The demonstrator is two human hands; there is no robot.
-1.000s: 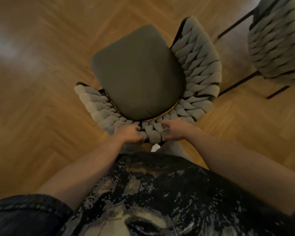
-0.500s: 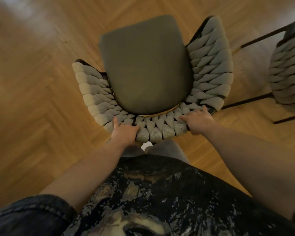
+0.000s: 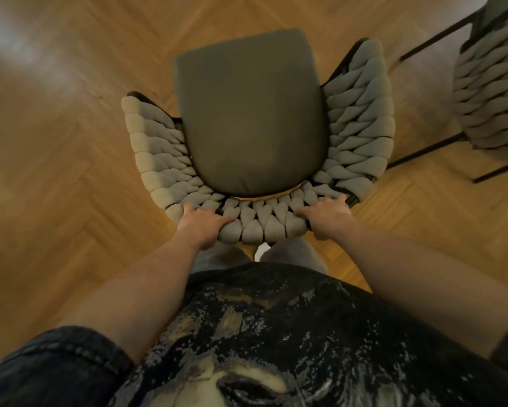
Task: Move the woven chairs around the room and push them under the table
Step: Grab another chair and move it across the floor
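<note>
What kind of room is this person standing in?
Most likely a dining or living room in a home. The floor is herringbone wood parquet, and there are two matching woven chairs: one with a grey seat cushion in front of the person, a second at the right edge. No table shows.

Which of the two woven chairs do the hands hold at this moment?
The centre chair with the grey seat cushion: the left hand and right hand grip its woven backrest. The other chair, at the right edge, stands untouched.

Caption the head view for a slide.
Both hands, left and right, grip a woven chair's backrest on parquet.
</note>
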